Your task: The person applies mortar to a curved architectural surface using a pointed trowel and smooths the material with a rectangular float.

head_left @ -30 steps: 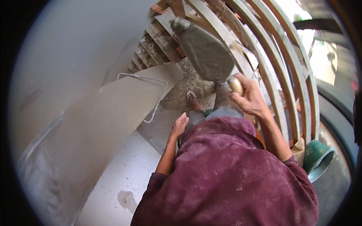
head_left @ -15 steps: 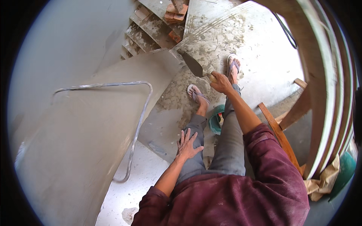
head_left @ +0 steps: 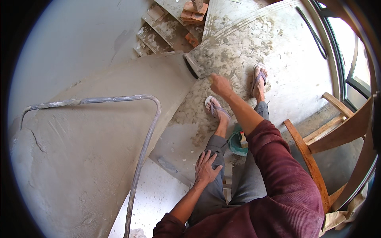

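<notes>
The trowel [head_left: 190,66] is at the far right corner of the plastered slab [head_left: 91,139], its dark blade seen nearly edge-on along that corner; I cannot tell whether it touches. The right hand [head_left: 221,85] has its fingers curled tight on the handle, of which only a yellowish bit shows. The left hand [head_left: 206,170] lies flat on the left knee, fingers slightly apart.

The slab's right edge runs from the trowel toward the near side, with a strip of floor between it and the left foot. A bent rod [head_left: 115,99] spans the slab and crosses that edge on the near side.

Between the legs, a green bucket [head_left: 237,147] holding a brush [head_left: 243,139] takes up the gap. Beyond the slab, bricks [head_left: 193,12] sit on the steps [head_left: 170,25]. Open floor [head_left: 293,75] stretches right of the right foot, toward a dark frame [head_left: 337,43]; wood pieces [head_left: 307,158] crowd the near right.
</notes>
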`<state>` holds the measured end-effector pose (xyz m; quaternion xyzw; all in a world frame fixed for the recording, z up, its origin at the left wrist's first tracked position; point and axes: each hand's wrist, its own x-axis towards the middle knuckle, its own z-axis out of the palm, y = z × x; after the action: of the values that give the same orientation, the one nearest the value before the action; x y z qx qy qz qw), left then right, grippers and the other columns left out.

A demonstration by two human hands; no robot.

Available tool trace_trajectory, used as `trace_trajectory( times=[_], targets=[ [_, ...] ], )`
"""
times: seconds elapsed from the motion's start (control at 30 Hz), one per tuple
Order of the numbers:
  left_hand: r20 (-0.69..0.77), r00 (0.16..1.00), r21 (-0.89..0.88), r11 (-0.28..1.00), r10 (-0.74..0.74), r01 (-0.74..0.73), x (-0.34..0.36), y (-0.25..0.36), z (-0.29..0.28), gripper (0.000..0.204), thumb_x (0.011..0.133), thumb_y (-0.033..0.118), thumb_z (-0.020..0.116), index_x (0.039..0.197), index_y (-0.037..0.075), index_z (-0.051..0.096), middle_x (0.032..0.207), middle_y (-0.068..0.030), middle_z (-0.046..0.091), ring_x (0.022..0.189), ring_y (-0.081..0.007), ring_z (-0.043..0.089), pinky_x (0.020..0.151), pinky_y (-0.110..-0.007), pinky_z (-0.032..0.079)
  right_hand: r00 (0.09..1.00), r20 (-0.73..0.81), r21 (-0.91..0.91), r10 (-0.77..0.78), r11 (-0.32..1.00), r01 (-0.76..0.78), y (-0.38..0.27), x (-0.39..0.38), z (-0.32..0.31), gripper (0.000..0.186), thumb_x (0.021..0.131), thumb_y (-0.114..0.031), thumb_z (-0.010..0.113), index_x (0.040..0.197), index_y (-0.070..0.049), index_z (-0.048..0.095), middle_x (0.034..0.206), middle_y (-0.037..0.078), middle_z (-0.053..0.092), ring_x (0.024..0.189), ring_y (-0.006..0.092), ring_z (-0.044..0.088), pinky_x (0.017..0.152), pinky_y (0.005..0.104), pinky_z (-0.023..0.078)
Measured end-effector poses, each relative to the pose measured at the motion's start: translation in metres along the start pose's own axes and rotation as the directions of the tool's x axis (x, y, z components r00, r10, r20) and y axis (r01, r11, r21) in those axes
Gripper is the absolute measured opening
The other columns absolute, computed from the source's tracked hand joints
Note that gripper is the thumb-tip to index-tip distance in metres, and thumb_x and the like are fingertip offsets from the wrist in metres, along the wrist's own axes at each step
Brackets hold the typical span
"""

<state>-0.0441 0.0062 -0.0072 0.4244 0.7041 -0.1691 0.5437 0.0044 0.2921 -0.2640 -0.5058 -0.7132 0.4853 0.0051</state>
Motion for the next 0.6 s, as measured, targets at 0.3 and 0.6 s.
trace_trajectory(
  times=[0.3,0.6],
  targets=[
    [-0.003,1.0,-0.049,0.999,-0.012,0.012,-0.001,0.007,0.001,0.064,0.083,0.045,0.067,0.14,0.017,0.054,0.156,-0.0101,0.034,0.146,-0.0297,0.025,0.119,-0.045,0.02,0.996,0.065,0.043,-0.053,0.998,0.05,-0.019,-0.05,-0.062,0.022,0.071,-0.003,0.057,0.093,-0.001,0.055,0.083,0.026,0.062,0.085,0.047,0.06,0.073,0.056,0.046],
    [-0.06,0.998,-0.022,1.0,0.013,-0.014,0.003,0.003,-0.003,0.062,0.082,0.045,0.068,0.137,0.017,0.057,0.155,-0.0101,0.037,0.145,-0.0303,0.028,0.118,-0.044,0.023,0.998,0.055,0.099,0.013,0.995,-0.019,-0.016,0.047,-0.003,0.023,0.071,-0.004,0.058,0.094,-0.001,0.06,0.08,0.027,0.063,0.082,0.0464,0.062,0.07,0.0518,0.048]
  ],
)
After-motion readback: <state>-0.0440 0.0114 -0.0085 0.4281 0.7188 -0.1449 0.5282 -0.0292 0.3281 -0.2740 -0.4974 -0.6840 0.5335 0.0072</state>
